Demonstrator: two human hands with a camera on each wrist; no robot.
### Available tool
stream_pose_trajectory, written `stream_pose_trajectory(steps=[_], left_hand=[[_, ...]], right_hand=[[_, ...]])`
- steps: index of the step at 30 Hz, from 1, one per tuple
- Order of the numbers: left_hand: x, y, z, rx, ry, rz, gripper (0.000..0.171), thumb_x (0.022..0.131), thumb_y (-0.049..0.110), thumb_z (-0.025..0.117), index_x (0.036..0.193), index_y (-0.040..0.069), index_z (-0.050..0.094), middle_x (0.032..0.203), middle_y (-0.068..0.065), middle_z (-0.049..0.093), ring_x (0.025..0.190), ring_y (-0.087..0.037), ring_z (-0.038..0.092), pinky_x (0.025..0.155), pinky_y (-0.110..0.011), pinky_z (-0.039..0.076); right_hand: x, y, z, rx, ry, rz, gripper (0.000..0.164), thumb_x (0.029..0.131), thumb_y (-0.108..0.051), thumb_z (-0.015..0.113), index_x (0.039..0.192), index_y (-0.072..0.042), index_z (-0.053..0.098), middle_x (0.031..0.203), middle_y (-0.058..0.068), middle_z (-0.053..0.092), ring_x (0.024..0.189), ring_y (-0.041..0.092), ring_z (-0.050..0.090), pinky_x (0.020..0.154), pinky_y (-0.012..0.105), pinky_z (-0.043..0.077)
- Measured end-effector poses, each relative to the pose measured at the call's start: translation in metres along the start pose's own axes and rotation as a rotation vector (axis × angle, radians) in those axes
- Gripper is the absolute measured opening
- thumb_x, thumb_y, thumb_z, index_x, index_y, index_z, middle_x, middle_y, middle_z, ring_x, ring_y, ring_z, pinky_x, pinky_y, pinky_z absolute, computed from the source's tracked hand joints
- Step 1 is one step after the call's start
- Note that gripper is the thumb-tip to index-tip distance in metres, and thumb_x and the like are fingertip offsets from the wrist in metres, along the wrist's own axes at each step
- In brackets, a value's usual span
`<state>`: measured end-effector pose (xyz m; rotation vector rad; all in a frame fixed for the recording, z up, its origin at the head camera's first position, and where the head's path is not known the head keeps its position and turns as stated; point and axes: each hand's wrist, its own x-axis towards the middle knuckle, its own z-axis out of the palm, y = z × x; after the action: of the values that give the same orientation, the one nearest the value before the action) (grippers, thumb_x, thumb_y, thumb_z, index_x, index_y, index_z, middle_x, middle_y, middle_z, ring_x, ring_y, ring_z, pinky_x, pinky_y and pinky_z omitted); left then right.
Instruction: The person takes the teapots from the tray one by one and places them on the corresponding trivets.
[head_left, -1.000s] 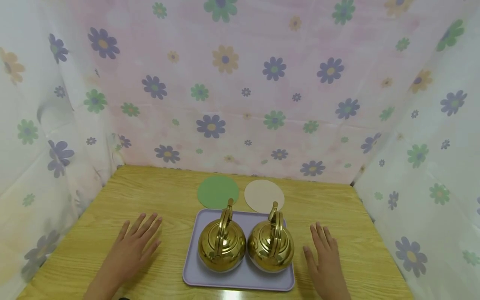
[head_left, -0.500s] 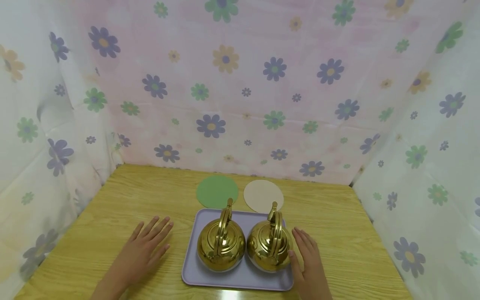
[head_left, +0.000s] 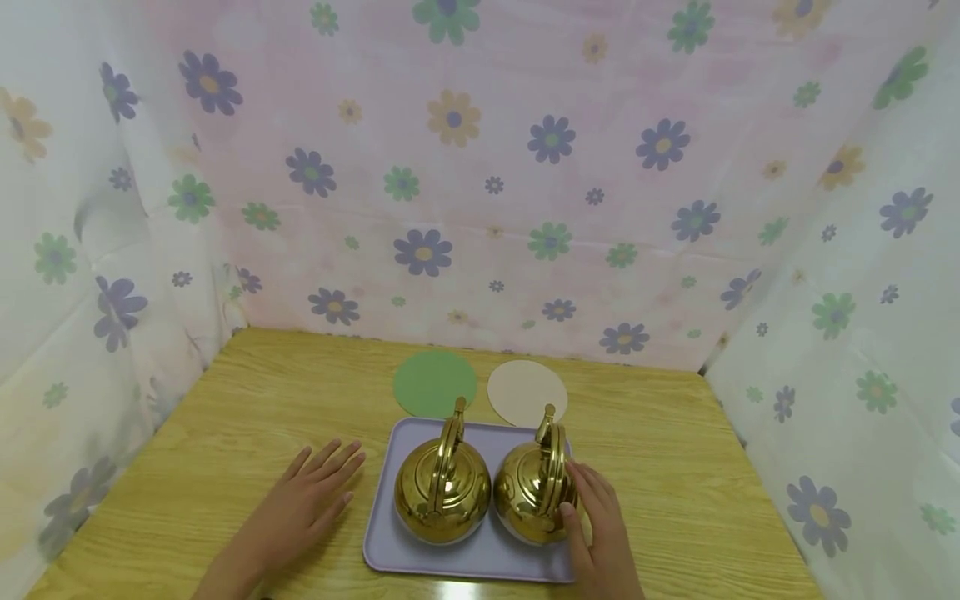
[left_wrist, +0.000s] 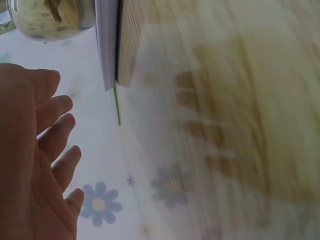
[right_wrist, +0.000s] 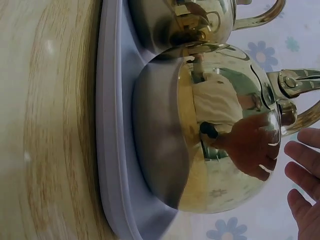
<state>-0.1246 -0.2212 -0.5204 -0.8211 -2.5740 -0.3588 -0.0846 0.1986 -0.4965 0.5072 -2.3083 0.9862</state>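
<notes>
Two shiny gold kettles, a left one (head_left: 420, 504) and a right one (head_left: 517, 512), stand side by side on a lilac tray (head_left: 468, 562). Both have arched handles, with spouts toward the back. My right hand (head_left: 603, 529) is at the right kettle's right side, overlapping its edge in the head view. From the right wrist, the fingers (right_wrist: 305, 172) show extended near the handle's base, not wrapped around it. Left of the tray, my left hand (head_left: 303, 508) is held over the table, fingers spread and holding nothing; the left wrist view shows its fingers (left_wrist: 57, 137) relaxed.
Behind the tray lie a green round mat (head_left: 435, 379) and a beige one (head_left: 527, 387), side by side. The wood-grain table (head_left: 300, 392) is enclosed at the back and sides by a flowered curtain (head_left: 495, 217).
My right hand has moved left from the bare table to the right kettle's side. The left hand has drifted right, closer to the tray. The kettles and tray have stayed put.
</notes>
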Motion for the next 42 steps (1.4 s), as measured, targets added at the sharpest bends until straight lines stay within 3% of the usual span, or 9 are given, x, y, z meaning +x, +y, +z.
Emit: stream_pose_trajectory(steps=[5,9,17,21,25,30,32,39,42], left_hand=[[0.005,0.005,0.004,-0.002,-0.010,0.026,0.051,0.095,0.024,0.067,0.143,0.010,0.060,0.150,-0.008,0.056,0.135,-0.038,0.052,0.125,-0.026,-0.010],[0.008,0.009,0.006,-0.013,-0.012,0.047,0.053,0.092,0.024,0.069,0.142,0.008,0.060,0.149,-0.009,0.056,0.135,-0.039,0.052,0.125,-0.026,-0.010],[0.013,0.017,0.011,-0.100,-0.059,-0.024,0.054,0.096,0.027,0.068,0.145,0.007,0.057,0.150,-0.011,0.055,0.138,-0.041,0.049,0.123,-0.023,-0.014],[0.015,0.021,0.013,-0.137,-0.091,-0.072,0.053,0.098,0.025,0.066,0.147,0.007,0.055,0.152,-0.010,0.053,0.141,-0.040,0.046,0.128,-0.042,0.003],[0.018,0.024,0.014,-0.172,-0.110,-0.100,0.052,0.098,0.023,0.067,0.146,0.008,0.056,0.152,-0.008,0.054,0.142,-0.039,0.046,0.117,-0.062,0.025],[0.022,0.026,0.017,-0.219,-0.126,-0.117,0.051,0.096,0.021,0.068,0.143,0.006,0.058,0.150,-0.008,0.056,0.141,-0.040,0.047,0.114,-0.066,0.029],[0.022,0.026,0.020,-0.242,-0.135,-0.128,0.050,0.096,0.021,0.068,0.142,0.005,0.059,0.150,-0.008,0.056,0.141,-0.039,0.047,0.115,-0.066,0.029],[0.022,0.022,0.030,-0.302,-0.142,-0.143,0.050,0.096,0.023,0.068,0.141,0.005,0.060,0.151,-0.009,0.054,0.143,-0.040,0.043,0.116,-0.066,0.026],[0.021,0.021,0.034,-0.320,-0.128,-0.151,0.050,0.096,0.023,0.068,0.141,0.005,0.060,0.152,-0.008,0.053,0.145,-0.041,0.041,0.115,-0.067,0.025]], right_hand=[[0.000,-0.002,0.002,0.037,0.005,0.028,0.050,0.094,0.008,0.061,0.142,0.005,0.054,0.140,0.026,0.057,0.141,0.012,0.042,0.117,0.010,0.022],[0.002,-0.004,0.003,0.069,0.017,0.030,0.050,0.095,0.009,0.060,0.144,0.003,0.053,0.140,0.022,0.058,0.138,0.015,0.045,0.116,0.010,0.025],[0.006,-0.013,0.005,0.164,0.060,0.066,0.048,0.094,0.013,0.058,0.140,0.002,0.057,0.135,0.019,0.062,0.134,0.002,0.048,0.112,0.011,0.032],[0.009,-0.020,0.004,0.255,0.068,0.171,0.044,0.096,0.012,0.054,0.138,0.000,0.060,0.134,0.016,0.063,0.131,0.000,0.051,0.110,0.012,0.036],[0.014,-0.031,0.001,0.387,0.059,0.283,0.038,0.102,0.007,0.049,0.138,0.000,0.059,0.129,0.011,0.066,0.119,0.002,0.060,0.093,0.017,0.052],[0.019,-0.038,-0.002,0.493,0.065,0.344,0.034,0.104,0.006,0.047,0.135,0.007,0.059,0.125,0.002,0.069,0.104,0.004,0.067,0.073,0.025,0.059],[0.021,-0.040,-0.003,0.504,0.067,0.360,0.032,0.104,0.006,0.047,0.134,0.009,0.059,0.126,0.001,0.069,0.104,0.003,0.067,0.072,0.023,0.059],[0.028,-0.043,-0.003,0.533,0.033,0.462,0.032,0.107,-0.004,0.047,0.133,0.008,0.061,0.127,0.012,0.071,0.123,-0.001,0.060,0.100,0.013,0.046],[0.031,-0.043,-0.004,0.602,0.007,0.507,0.034,0.108,-0.008,0.046,0.133,0.010,0.059,0.125,0.015,0.072,0.121,0.003,0.062,0.101,0.014,0.046]])
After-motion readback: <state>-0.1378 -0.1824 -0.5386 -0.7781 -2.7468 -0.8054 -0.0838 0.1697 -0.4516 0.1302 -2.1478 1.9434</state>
